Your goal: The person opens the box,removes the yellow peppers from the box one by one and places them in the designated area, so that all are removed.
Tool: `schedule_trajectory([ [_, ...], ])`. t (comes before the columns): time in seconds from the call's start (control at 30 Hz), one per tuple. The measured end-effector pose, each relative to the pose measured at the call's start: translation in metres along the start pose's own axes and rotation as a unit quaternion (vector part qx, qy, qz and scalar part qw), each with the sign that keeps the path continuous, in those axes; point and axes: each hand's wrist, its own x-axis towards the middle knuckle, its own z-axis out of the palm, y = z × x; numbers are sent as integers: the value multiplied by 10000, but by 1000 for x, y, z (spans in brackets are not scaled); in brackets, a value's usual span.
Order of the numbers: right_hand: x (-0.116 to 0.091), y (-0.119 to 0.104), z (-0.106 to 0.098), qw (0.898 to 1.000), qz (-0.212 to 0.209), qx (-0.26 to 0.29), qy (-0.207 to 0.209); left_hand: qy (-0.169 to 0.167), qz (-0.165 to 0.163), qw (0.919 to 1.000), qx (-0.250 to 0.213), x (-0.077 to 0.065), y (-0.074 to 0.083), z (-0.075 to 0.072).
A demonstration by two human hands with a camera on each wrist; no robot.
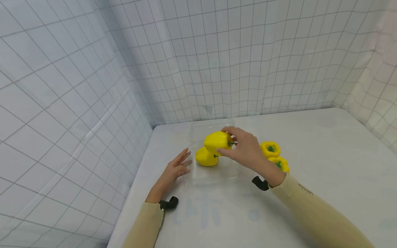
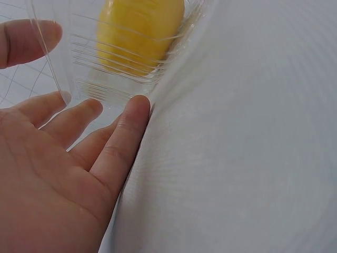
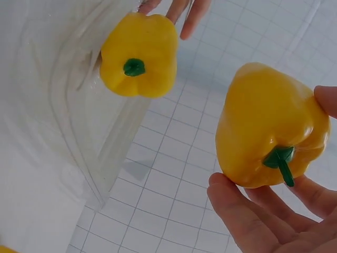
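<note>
My right hand [image 1: 246, 148] grips a yellow bell pepper [image 3: 271, 124] by its stem end, thumb and fingers spread around it. It is held up over a clear plastic container [image 1: 227, 175]. Inside the container lies another yellow bell pepper [image 1: 206, 157], its green stem [image 3: 134, 67] pointing toward the right wrist camera. My left hand [image 1: 174, 171] is at the container's left side, fingers extended. In the left wrist view the fingertips [image 2: 138, 105] are right at the ribbed clear wall, with the thumb apart from the other fingers.
Two more yellow bell peppers, one farther back [image 1: 270, 149] and one nearer [image 1: 280, 164], sit on the white table [image 1: 322, 165] right of the container, partly behind my right wrist. White grid-patterned curtains [image 1: 214, 62] stand behind the table and along its left side.
</note>
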Motion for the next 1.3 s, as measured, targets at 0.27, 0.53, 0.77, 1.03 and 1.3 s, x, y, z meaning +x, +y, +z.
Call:
schedule_trajectory([
  [0.27, 2, 3, -13, 9997, -168, 169, 36, 36, -98, 9999, -28, -1, -2, -1],
  [0.53, 0, 8, -25, 9999, -27, 53, 113, 53, -131, 9999, -58, -2, -3, 1],
  [0.77, 0, 14, -38, 9996, 178, -131, 147, -8, -122, 9999, -10, -3, -1, 1],
  [1.03, -1, 25, -50, 9989, 215, -382, 171, -22, -59, 10000, 13, -2, 1, 1],
  [1.3, -5, 36, -57, 9982, 221, -522, 185, 20, -74, 10000, -48, -2, 0, 0],
])
